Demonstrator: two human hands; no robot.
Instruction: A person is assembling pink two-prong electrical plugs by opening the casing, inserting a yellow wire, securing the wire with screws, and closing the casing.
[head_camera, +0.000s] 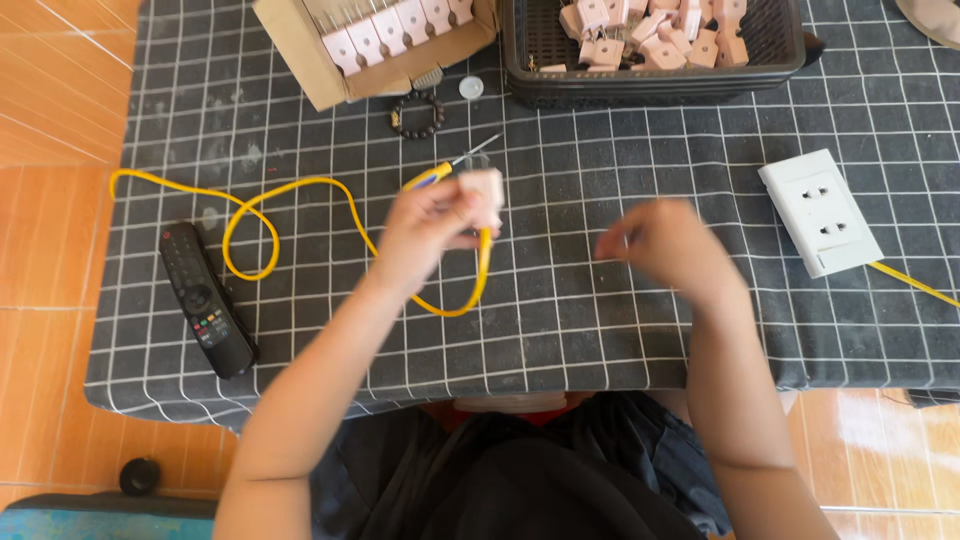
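Observation:
My left hand (428, 228) is raised over the grey checked cloth (600, 330) and grips a small pale pink block (487, 192). Just behind it lies a yellow-handled tool (440, 172) with a thin metal tip, joined to a looping yellow cable (300, 190). My right hand (665, 243) hovers to the right, blurred, with fingers curled and nothing visible in it. The two hands are about a hand's width apart.
A black basket (650, 80) of pink blocks and a cardboard box (300, 60) of lined-up pink blocks stand at the back. A black remote (205, 300) lies left, a white socket block (820, 212) right. A bead bracelet (417, 115) and white cap (471, 88) lie between.

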